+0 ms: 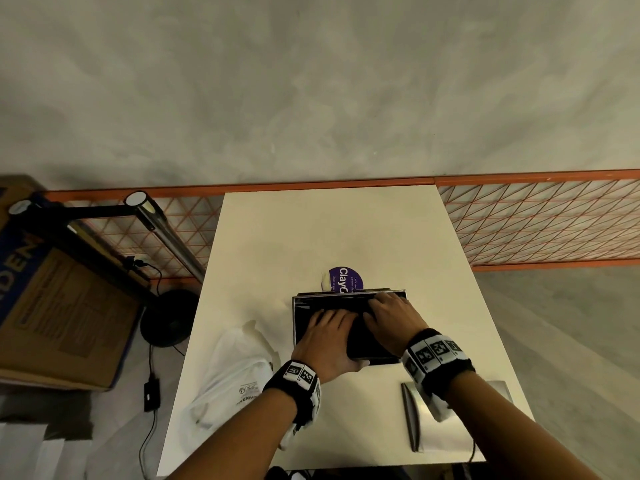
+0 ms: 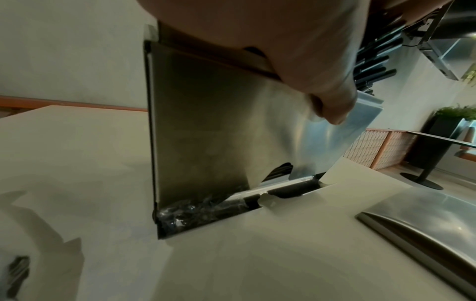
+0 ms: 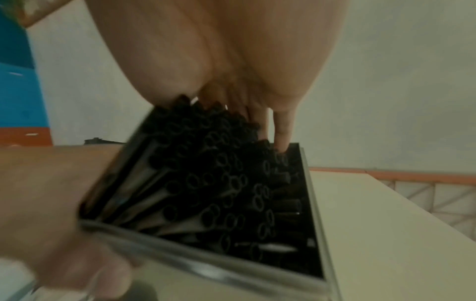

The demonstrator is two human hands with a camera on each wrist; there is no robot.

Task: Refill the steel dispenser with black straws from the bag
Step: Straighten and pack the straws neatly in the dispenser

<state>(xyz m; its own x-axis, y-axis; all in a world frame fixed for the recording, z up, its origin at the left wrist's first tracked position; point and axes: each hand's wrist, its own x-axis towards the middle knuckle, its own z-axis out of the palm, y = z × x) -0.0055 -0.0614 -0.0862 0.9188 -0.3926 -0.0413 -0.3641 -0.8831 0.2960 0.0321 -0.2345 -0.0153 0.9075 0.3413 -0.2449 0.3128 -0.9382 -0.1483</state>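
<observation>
The steel dispenser (image 1: 295,327) stands open-topped in the middle of the white table (image 1: 311,237), heaped with black straws (image 1: 367,341). My left hand (image 1: 329,327) lies flat on the straws with its fingers spread. In the left wrist view its thumb (image 2: 332,101) hangs down the dispenser's steel wall (image 2: 206,132). My right hand (image 1: 388,313) rests on the straws toward the far right corner. In the right wrist view a straight finger (image 3: 282,130) touches the straw ends (image 3: 219,183) inside the rim (image 3: 313,203). The white plastic bag (image 1: 235,372) lies crumpled to the left.
The dispenser's steel lid (image 1: 450,420) lies on the table near the front right corner. A purple round sticker (image 1: 346,280) sits behind the dispenser. Off the table's left stand a cardboard box (image 1: 62,306) and a black lamp stand (image 1: 169,317). An orange mesh fence (image 1: 536,223) runs behind.
</observation>
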